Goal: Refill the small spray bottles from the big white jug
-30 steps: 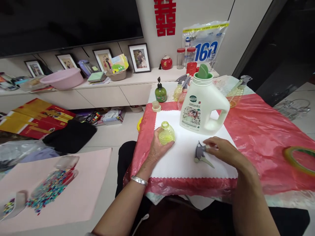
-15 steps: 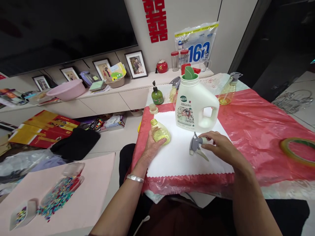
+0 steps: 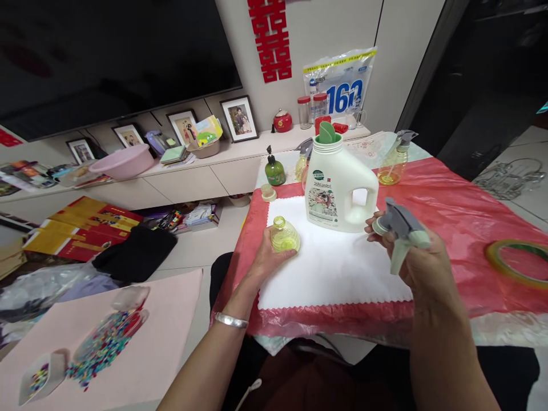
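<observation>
My left hand (image 3: pixel 269 254) is wrapped round a clear yellowish spray bottle (image 3: pixel 286 234), which stands upright with its neck uncovered and some yellow liquid inside. Raised at the right, my right hand (image 3: pixel 422 257) grips a grey trigger spray head (image 3: pixel 401 225), its collar facing left. Both are over a white sheet (image 3: pixel 334 274) with a scalloped edge. Behind them stands a large white detergent jug (image 3: pixel 340 185) with a green measuring scoop (image 3: pixel 327 132) in its mouth.
Behind the sheet are a translucent cap (image 3: pixel 269 193), a green pump bottle (image 3: pixel 274 170) and another spray bottle (image 3: pixel 393 162). A roll of tape (image 3: pixel 520 261) lies at the right on the red table cover (image 3: pixel 462 228). Colourful beads (image 3: pixel 103 348) lie on a pink surface at the left.
My right hand has lifted the spray head off the sheet and moved it up and right, turning it. The bottle in my left hand has gone from tilted to upright.
</observation>
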A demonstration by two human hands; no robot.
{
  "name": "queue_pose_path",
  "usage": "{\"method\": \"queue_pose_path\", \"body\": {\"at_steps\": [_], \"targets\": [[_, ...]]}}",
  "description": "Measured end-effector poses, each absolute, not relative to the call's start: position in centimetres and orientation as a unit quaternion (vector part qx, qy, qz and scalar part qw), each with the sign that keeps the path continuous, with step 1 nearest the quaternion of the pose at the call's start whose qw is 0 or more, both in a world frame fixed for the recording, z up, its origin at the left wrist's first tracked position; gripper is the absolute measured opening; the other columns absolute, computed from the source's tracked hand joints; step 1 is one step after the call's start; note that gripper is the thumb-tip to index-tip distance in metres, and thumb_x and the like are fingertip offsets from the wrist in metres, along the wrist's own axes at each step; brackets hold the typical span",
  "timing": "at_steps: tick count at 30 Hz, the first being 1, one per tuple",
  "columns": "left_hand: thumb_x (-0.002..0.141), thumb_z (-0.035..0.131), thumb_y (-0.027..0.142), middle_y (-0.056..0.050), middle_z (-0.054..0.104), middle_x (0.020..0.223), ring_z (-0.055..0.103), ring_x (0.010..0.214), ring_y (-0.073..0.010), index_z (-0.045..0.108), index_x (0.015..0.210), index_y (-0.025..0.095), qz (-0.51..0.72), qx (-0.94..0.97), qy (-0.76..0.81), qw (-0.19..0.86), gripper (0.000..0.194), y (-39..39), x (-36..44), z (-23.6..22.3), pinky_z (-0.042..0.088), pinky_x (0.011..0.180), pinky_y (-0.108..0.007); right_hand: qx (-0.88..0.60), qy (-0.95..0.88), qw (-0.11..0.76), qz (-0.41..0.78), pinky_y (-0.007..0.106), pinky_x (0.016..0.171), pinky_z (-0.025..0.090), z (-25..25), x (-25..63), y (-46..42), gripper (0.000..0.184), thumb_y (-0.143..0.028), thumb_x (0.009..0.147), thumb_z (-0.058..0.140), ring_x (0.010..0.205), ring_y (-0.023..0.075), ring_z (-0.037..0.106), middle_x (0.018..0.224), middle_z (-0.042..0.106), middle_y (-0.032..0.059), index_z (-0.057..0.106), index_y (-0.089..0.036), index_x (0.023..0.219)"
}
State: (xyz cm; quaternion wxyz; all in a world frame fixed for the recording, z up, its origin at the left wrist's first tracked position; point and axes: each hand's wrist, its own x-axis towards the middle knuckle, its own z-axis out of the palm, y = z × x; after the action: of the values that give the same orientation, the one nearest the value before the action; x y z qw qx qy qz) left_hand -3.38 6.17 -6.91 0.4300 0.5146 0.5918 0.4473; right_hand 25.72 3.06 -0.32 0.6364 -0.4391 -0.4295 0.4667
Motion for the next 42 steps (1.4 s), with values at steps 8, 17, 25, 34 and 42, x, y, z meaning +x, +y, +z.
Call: {"method": "queue_pose_path", "body": {"at_steps": [8, 17, 25, 34, 42], "targets": [[0.057, 0.085, 0.032, -0.006, 0.066, 0.112, 0.066, 0.102, -0.0269, 0.049, 0.121, 0.024, 0.446, 0.501, 0.605, 0.429, 0.075, 1.7, 0.0, -6.6, 0.052, 0.092, -0.044, -0.326, -0.455, 0.672, 0.485, 0.031, 0.073, 0.062, 0.5, 24.7, 2.5, 0.031, -0.045, 0.082, 0.075, 0.085, 0.0179, 0.071, 0.099, 0.072, 0.0032, 0.073, -0.032, 0.11], [0.056, 0.087, 0.023, -0.006, 0.065, 0.127, 0.062, 0.117, -0.0297, 0.05, 0.131, 0.027, 0.38, 0.562, 0.613, 0.405, 0.084, -0.8, 2.6, -6.1, 0.047, 0.103, -0.046, -0.333, -0.457, 0.713, 0.414, 0.032, 0.067, 0.059, 1.9, 23.0, 0.8, 0.037, -0.059, 0.081, 0.072, 0.081, 0.0188, 0.068, 0.097, 0.067, 0.0022, 0.068, -0.037, 0.11], [0.06, 0.087, 0.023, -0.008, 0.061, 0.134, 0.059, 0.126, -0.0325, 0.049, 0.134, 0.027, 0.38, 0.594, 0.59, 0.393, 0.083, -0.8, 2.6, -6.3, 0.045, 0.109, -0.049, -0.369, -0.436, 0.723, 0.389, 0.035, 0.06, 0.058, 2.7, 22.9, -0.4, 0.038, -0.065, 0.08, 0.069, 0.076, 0.0207, 0.067, 0.092, 0.064, 0.004, 0.066, -0.038, 0.107], [0.064, 0.086, 0.027, -0.01, 0.059, 0.137, 0.057, 0.128, -0.0343, 0.046, 0.137, 0.026, 0.358, 0.617, 0.589, 0.38, 0.083, -0.8, 2.7, -6.0, 0.044, 0.108, -0.052, -0.369, -0.511, 0.645, 0.432, 0.037, 0.086, 0.061, 1.2, 22.0, 0.2, 0.026, -0.04, 0.088, 0.071, 0.089, 0.0189, 0.072, 0.102, 0.074, 0.0003, 0.071, -0.035, 0.113], [0.064, 0.087, 0.033, -0.011, 0.06, 0.137, 0.058, 0.126, -0.0374, 0.047, 0.138, 0.027, 0.36, 0.617, 0.583, 0.387, 0.084, -0.9, 2.7, -5.9, 0.046, 0.105, -0.055, -0.44, -0.624, 0.506, 0.401, 0.041, 0.089, 0.059, -0.5, 20.0, 1.0, 0.032, -0.038, 0.089, 0.069, 0.103, 0.0247, 0.072, 0.112, 0.077, 0.0036, 0.071, -0.031, 0.12]]}}
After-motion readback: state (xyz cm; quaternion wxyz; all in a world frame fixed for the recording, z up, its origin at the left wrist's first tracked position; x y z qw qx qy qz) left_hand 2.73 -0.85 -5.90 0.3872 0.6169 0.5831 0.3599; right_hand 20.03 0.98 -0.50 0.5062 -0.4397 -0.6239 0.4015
